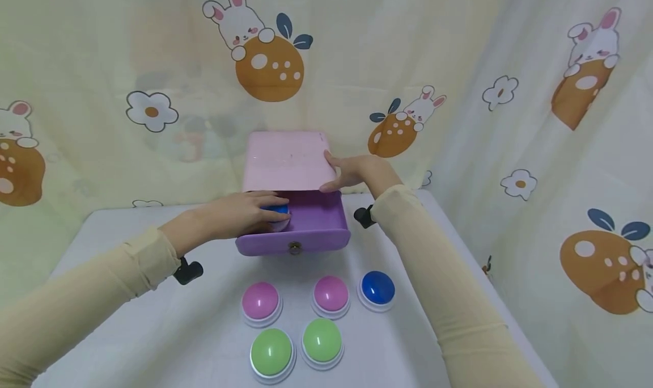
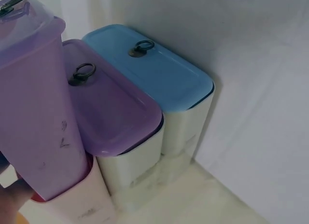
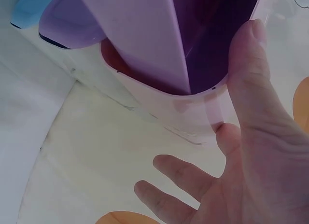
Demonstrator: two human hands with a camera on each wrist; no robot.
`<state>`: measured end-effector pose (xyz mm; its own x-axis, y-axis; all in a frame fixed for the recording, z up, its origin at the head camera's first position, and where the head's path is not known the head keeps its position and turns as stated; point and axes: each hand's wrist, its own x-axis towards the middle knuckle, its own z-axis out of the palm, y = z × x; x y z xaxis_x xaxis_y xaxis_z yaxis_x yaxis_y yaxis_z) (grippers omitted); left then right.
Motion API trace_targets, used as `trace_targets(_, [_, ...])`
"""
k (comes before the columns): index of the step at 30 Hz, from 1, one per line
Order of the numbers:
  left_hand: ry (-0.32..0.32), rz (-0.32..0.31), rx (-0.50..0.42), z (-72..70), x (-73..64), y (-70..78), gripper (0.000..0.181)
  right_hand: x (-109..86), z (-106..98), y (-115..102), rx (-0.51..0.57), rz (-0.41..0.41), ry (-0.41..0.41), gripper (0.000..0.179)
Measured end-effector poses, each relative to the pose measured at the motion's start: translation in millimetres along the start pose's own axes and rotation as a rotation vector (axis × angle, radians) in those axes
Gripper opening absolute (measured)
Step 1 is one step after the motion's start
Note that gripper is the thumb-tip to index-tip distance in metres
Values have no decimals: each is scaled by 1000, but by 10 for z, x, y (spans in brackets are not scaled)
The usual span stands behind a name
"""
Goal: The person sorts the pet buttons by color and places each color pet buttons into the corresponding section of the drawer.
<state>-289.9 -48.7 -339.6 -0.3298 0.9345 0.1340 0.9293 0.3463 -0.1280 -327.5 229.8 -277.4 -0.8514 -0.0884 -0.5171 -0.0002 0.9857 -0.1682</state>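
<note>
A purple drawer (image 1: 318, 220) with a small ring pull stands pulled out from a pale pink cabinet (image 1: 288, 161). My left hand (image 1: 250, 213) reaches over its left side and grips a blue-domed push button (image 1: 278, 209), its white base low in the drawer. Fingers cover part of the dome. The left wrist view shows only a bit of this hand beside the drawer's outer wall; the button is hidden there. My right hand (image 1: 359, 172) rests against the cabinet's right front corner. In the right wrist view, its thumb lies along the opening's edge, with other fingers spread apart.
In front of the drawer sit pink push buttons (image 1: 260, 300), green push buttons (image 1: 271, 352) and another blue push button (image 1: 378, 288). A shut purple drawer (image 2: 113, 108) and a blue drawer (image 2: 164, 72) lie below the open one. A patterned curtain (image 1: 347, 53) hangs behind.
</note>
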Motion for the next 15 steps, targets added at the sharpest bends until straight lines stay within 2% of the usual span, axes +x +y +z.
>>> trace_targets(10, [-49, -84, 122, -54, 12, 102, 42, 2, -1, 7, -13, -15, 0, 102])
trace_targets(15, [-59, -77, 161, -85, 4, 107, 45, 27, 2, 8, -11, -14, -3, 101])
